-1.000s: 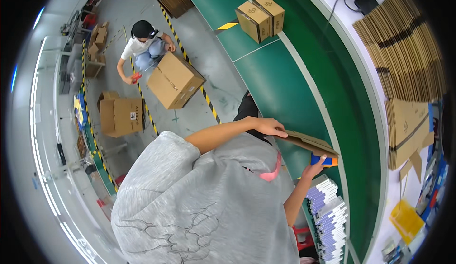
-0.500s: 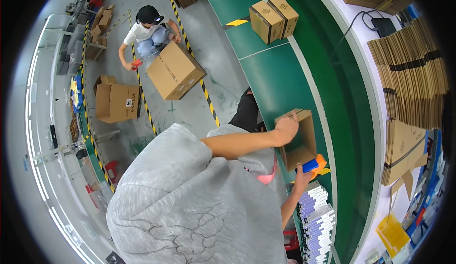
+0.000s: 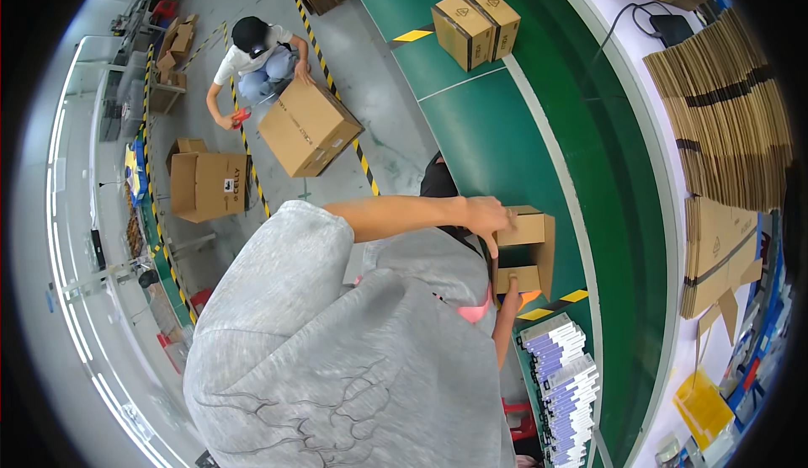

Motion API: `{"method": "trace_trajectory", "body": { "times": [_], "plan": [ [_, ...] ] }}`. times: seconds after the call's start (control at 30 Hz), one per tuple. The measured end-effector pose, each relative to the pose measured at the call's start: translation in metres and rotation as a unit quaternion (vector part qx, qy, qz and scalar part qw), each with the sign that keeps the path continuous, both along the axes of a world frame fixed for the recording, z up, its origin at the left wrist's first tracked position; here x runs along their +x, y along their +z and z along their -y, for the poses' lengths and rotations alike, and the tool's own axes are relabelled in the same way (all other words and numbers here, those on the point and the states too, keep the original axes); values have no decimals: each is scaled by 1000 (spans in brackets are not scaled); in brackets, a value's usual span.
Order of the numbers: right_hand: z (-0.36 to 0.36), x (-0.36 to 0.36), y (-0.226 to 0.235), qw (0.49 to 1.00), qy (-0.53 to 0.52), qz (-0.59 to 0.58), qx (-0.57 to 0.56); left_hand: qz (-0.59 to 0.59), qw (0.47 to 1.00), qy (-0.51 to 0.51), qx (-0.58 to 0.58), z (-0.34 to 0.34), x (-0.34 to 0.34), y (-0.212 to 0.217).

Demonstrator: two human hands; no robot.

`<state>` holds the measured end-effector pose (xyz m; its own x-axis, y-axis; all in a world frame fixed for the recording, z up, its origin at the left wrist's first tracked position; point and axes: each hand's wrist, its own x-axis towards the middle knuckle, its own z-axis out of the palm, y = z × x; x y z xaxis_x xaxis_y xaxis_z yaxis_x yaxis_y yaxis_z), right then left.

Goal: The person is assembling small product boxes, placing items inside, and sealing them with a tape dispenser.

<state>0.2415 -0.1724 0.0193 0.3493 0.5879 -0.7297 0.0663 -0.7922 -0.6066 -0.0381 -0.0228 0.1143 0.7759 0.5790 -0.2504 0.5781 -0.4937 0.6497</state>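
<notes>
An unsealed brown carton (image 3: 545,253) stands on the green bench in front of me. Two opposite flaps are folded partly inward, the upper flap (image 3: 526,227) and the lower flap (image 3: 528,278), with a gap between them. My left hand (image 3: 486,219) lies at the near end of the upper flap, its thumb spread away from the fingers. On the lower flap press the fingers of my right hand (image 3: 508,293). That hand also keeps an orange tape dispenser (image 3: 529,298), mostly hidden beneath the flap and hand.
Stacked white-and-purple small boxes (image 3: 566,384) stand beside the carton. Two closed cartons (image 3: 475,29) sit farther up the bench. Flattened cartons (image 3: 715,114) are piled on the right. On the floor at left, a crouching person (image 3: 261,60) holds a red tool by a large carton (image 3: 310,127).
The carton's two flaps have come inward over its opening. My left hand has moved left off the far edge. My right hand has drawn nearer, and the dispenser is now largely hidden.
</notes>
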Motion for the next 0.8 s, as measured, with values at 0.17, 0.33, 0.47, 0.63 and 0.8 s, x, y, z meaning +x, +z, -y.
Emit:
{"method": "trace_trajectory", "body": {
  "times": [0.17,0.33,0.47,0.63,0.8],
  "plan": [
    [5,4,-2,989,43,-144,8,34,993,117,-9,-7,19,-22],
    [44,43,-16,992,18,-120,28,86,949,292,-77,1,41,-58],
    [20,51,43,998,-47,-51,-3,120,956,235,-124,-2,33,-77],
    [-68,82,59,983,4,33,179,97,966,174,-165,-21,41,-72],
    [-108,31,54,904,265,307,137,123,959,96,-235,-35,40,-41]
  ]
}}
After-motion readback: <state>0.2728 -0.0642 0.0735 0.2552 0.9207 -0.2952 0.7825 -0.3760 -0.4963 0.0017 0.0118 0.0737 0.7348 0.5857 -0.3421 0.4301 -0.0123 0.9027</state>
